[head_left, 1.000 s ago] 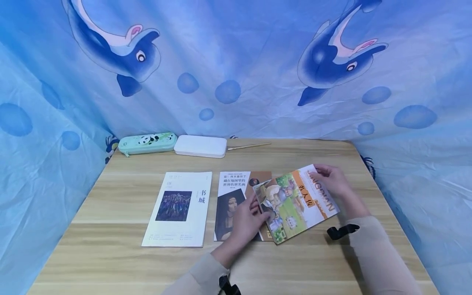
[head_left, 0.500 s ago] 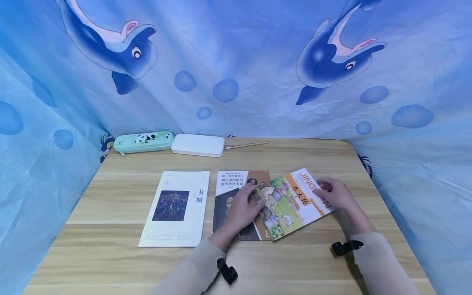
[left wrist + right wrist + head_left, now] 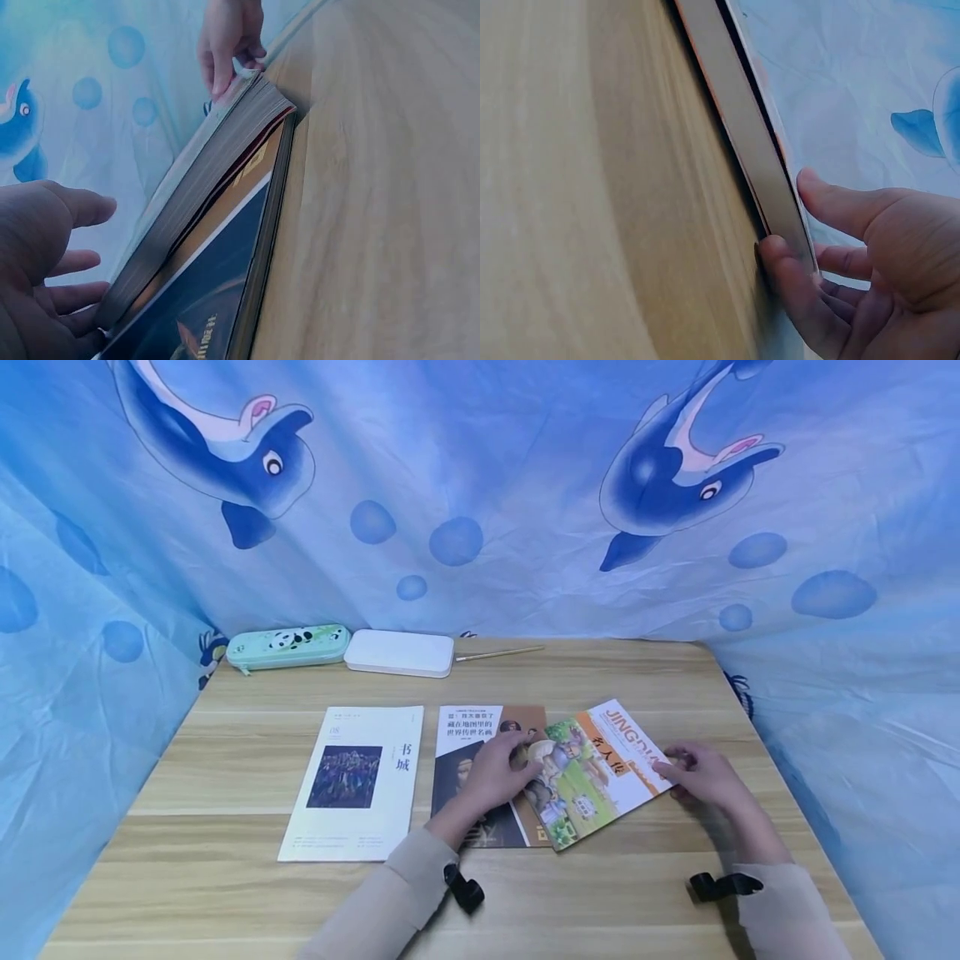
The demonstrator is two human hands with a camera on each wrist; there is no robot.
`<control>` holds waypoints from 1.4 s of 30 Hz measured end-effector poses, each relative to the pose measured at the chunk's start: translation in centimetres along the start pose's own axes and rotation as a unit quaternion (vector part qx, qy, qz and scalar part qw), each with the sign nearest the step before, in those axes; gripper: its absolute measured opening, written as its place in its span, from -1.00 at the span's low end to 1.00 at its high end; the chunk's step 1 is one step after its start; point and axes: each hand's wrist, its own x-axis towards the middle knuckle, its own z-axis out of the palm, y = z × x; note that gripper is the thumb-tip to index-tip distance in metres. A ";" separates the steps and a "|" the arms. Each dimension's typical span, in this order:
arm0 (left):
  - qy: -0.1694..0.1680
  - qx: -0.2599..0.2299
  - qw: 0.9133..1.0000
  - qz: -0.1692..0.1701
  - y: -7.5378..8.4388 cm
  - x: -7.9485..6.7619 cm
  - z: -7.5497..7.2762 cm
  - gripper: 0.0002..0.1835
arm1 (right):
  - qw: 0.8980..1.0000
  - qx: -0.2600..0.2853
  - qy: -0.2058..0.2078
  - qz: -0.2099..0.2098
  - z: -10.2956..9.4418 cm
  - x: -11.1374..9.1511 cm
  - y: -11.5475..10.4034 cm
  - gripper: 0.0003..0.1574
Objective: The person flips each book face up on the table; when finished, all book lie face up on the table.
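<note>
A children's book (image 3: 588,781) with an orange band and a green picture lies turned at an angle. Its left corner overlaps a second book (image 3: 467,727) that carries a painted portrait. At that corner is my left hand (image 3: 491,772); the left wrist view shows its fingers loosely extended against the book's edge (image 3: 210,180) and the thumb raised off the cover. My right hand (image 3: 705,772) pinches the right corner, thumb on the cover and a finger (image 3: 784,259) at the lower edge. In the right wrist view the page block (image 3: 742,105) faces the camera.
To the left lies a white magazine (image 3: 345,835) with a dark picture. Along the back of the wooden table (image 3: 225,893) are a green panda pencil case (image 3: 288,646), a white flat case (image 3: 400,653) and a thin brush (image 3: 500,653). A blue dolphin curtain (image 3: 480,460) hangs behind.
The children's book has come down lower over the second book. My right hand has slid from its upper right edge to the right corner. My left thumb has drawn back off the cover.
</note>
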 end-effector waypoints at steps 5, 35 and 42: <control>-0.022 0.002 1.000 0.020 0.4 -0.4 0.6 -0.47 | 1.000 0.019 -0.006 0.015 -0.5 0.1 -0.2 -0.17; -0.136 0.093 0.982 0.096 3.6 -3.3 5.0 -0.13 | 0.998 -0.050 -0.001 -0.030 -1.3 5.3 -1.3 -0.15; -0.127 0.103 0.984 0.076 4.0 -3.1 5.3 -0.07 | 0.998 -0.055 0.005 -0.043 -1.1 6.1 -1.4 -0.16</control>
